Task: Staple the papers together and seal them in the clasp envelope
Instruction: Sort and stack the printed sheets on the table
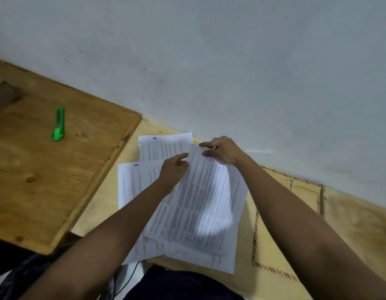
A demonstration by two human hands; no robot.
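Several printed white sheets lie spread on a pale wooden table [97,204]. One sheet [200,204] is lifted and blurred, pinched at its far edge by both hands. My left hand [173,169] grips its left top corner and my right hand [222,151] grips its top edge. Beneath it lie a sheet marked 3 [133,182] and a sheet marked 6 [164,146]. To the right lies a brown clasp envelope [278,230] with a red and black striped border, partly under my right forearm. No stapler is in view.
A darker wooden board or desk [58,174] fills the left, with a green utility knife [58,124] on it. A pale wall [209,61] runs right behind the table. Dark cloth and a cable show below the table edge.
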